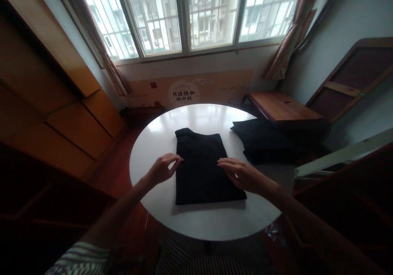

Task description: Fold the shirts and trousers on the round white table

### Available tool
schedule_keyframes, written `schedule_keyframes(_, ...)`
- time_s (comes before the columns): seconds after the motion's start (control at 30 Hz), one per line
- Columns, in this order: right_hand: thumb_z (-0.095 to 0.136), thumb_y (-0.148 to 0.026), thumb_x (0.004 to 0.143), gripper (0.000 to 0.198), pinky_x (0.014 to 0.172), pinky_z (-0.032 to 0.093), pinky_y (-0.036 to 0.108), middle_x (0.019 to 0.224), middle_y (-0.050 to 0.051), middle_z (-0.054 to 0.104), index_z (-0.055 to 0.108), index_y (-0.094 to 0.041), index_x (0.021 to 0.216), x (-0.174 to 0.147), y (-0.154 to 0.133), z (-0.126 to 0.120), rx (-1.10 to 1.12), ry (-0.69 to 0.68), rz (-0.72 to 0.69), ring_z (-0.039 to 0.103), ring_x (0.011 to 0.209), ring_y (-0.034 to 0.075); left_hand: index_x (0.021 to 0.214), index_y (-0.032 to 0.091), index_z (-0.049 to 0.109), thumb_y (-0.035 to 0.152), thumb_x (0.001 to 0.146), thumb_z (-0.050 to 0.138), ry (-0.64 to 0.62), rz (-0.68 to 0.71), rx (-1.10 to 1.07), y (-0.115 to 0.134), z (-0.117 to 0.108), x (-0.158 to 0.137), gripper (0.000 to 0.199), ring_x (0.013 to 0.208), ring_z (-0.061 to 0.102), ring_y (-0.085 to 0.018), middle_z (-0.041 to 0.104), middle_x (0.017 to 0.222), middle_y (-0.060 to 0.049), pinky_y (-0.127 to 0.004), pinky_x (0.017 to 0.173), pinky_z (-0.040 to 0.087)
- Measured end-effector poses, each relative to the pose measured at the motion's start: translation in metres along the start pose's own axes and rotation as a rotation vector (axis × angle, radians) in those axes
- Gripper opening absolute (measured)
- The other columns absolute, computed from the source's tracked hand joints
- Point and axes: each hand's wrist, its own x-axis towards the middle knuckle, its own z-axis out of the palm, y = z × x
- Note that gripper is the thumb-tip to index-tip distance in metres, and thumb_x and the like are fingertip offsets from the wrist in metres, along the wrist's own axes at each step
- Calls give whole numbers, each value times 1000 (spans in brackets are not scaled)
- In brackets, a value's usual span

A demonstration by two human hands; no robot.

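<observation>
A folded black garment (202,168) lies flat on the round white table (211,221), a narrow part sticking out at its far left corner. At its left edge, my left hand (164,168) has thumb and fingertips drawn together on the cloth. My right hand (242,174) reaches over the right edge, its fingers stretched out with the tips on or just above the fabric. Whether any cloth is under the right thumb is hidden. The exact kind of garment is too dark to make out.
More dark folded cloth (265,139) lies at the table's right side, partly over the edge. Beyond it stands a low wooden table (284,107). Wooden cabinets (61,115) line the left, barred windows (184,17) the far wall. A pale rail (344,156) juts in at right.
</observation>
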Motion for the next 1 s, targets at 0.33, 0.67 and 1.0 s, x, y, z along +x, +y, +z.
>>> schedule_keyframes(0.33, 43, -60, 96, 72, 114, 13, 68, 160, 21, 24, 37, -15, 152, 69, -21, 84, -137, -232, -34, 19, 148, 39, 140, 30, 52, 28, 96, 49, -269, -244, 164, -87, 56, 133, 44, 149, 26, -28, 42, 155, -4, -63, 117, -6)
schedule_keyframes(0.67, 47, -55, 97, 59, 118, 26, 51, 155, 15, 40, 50, -20, 145, 16, -53, 58, 114, -318, -176, 33, 145, 30, 117, 22, 68, 27, 96, 46, 165, -252, -145, -111, 56, 120, 31, 130, 49, -23, 62, 131, -8, -42, 119, 26)
schedule_keyframes(1.0, 42, -51, 100, 60, 113, 32, 54, 149, 23, 45, 50, -9, 141, 109, -61, 85, -48, -181, -194, 41, 139, 34, 133, 19, 60, 27, 96, 42, 63, -284, -66, -122, 57, 118, 41, 148, 26, -25, 45, 152, -7, -46, 122, 19)
